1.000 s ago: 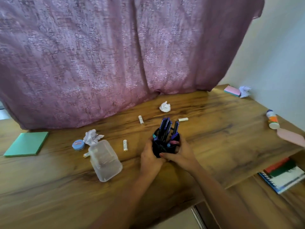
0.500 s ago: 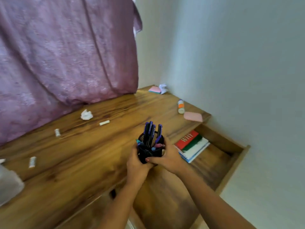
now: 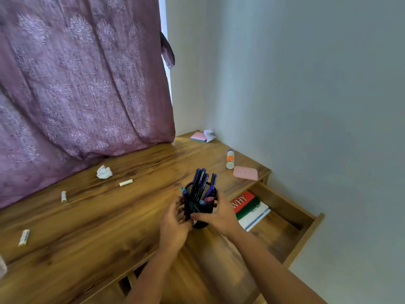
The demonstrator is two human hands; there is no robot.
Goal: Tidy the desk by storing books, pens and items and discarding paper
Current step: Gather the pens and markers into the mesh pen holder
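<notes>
A black mesh pen holder (image 3: pixel 198 207) filled with several blue pens (image 3: pixel 202 183) is held off the wooden desk (image 3: pixel 92 216), near its right front edge. My left hand (image 3: pixel 174 224) grips its left side and my right hand (image 3: pixel 219 216) wraps its right side. Just right of the hands an open wooden drawer (image 3: pixel 285 218) holds stacked books (image 3: pixel 248 207), the top one red. A crumpled paper ball (image 3: pixel 104 172) lies mid-desk and another paper ball (image 3: pixel 209 135) sits in the far corner.
Small white rolls (image 3: pixel 125 182) (image 3: pixel 63 196) (image 3: pixel 23 238) lie scattered on the desk. A glue bottle (image 3: pixel 230 159), a pink case (image 3: pixel 245 173) and a pink sticky-note pad (image 3: pixel 198 136) sit at the right end. A purple curtain (image 3: pixel 83 84) hangs behind; a grey wall (image 3: pixel 306 106) stands right.
The view swung right and both hands carried the pen holder from the middle of the desk toward its right edge, beside the open drawer. The plastic jar and green pad left view.
</notes>
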